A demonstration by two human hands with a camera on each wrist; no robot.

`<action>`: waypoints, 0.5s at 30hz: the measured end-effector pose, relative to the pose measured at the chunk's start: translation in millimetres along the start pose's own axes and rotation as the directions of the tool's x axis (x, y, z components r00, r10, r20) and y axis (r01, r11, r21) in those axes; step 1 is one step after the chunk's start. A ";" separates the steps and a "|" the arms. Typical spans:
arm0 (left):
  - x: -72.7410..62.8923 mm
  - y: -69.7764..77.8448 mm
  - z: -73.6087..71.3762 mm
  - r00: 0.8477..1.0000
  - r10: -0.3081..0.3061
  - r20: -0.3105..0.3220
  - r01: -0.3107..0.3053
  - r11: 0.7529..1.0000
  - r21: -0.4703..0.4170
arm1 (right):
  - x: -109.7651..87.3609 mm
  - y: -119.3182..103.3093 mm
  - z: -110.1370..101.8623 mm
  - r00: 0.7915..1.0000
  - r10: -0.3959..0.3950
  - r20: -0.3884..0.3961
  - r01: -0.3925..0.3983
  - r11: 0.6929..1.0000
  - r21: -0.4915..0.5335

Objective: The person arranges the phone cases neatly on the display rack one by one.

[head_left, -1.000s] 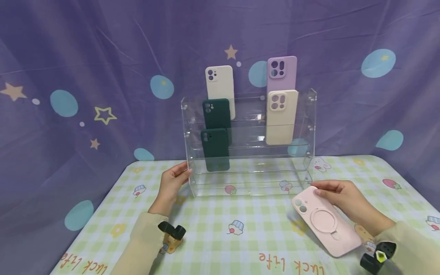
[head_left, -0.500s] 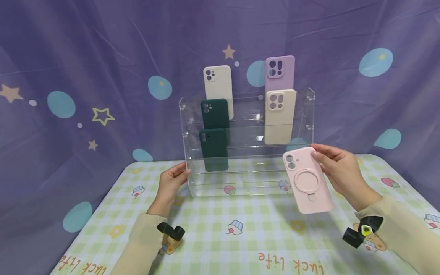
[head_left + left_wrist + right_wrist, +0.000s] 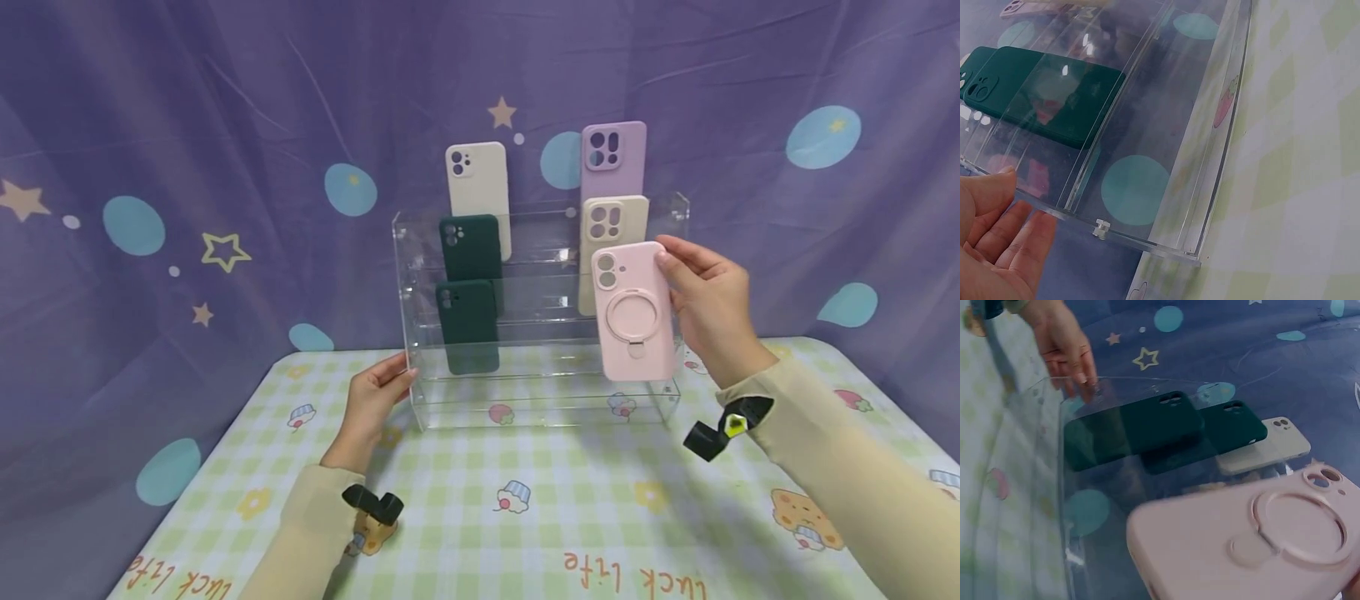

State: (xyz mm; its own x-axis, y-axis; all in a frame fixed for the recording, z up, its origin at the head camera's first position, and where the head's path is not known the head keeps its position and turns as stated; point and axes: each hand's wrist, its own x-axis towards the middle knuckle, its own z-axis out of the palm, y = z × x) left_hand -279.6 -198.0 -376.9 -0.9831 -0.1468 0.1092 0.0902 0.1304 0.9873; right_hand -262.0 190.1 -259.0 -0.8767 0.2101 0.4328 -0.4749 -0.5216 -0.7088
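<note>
My right hand pinches a pink phone case by its upper right edge, thumb on its back face. The case is upright, with a ring and two camera holes, in front of the right side of a clear tiered display rack. In the right wrist view the pink case fills the lower right. My left hand holds the rack's left side edge. In the left wrist view, the thumb and fingers of my left hand lie at that edge.
On the rack's left are a white case and two dark green cases, one above the other. A purple case stands at right, above a cream case partly hidden by the pink one. Checked cloth covers the table.
My right hand has lifted the pink case from low at the right, up and leftward to the rack, turning it from slanted to upright. My left hand stays at the rack's side.
</note>
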 end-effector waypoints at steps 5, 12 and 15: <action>-0.7 0.0 -0.7 1.000 -0.002 -0.002 0.002 1.000 -0.007 | 14.2 8.1 16.4 0.994 -0.080 -0.072 0.082 0.997 0.015; -0.7 0.9 -0.9 1.000 -0.002 0.001 0.002 1.000 -0.006 | 32.8 19.7 23.0 0.968 -0.204 -0.146 0.213 0.976 0.043; -0.6 0.3 -0.8 1.000 -0.001 -0.004 0.001 1.000 -0.014 | 36.1 25.6 21.8 0.963 -0.218 -0.159 0.227 0.973 0.041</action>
State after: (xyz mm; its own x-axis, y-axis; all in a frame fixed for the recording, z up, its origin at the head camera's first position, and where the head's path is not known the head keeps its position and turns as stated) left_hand -278.9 -198.6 -376.5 -0.9825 -0.1509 0.1091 0.0919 0.1167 0.9889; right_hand -304.2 166.4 -249.3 -0.7530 0.4475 0.4824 -0.6578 -0.4938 -0.5687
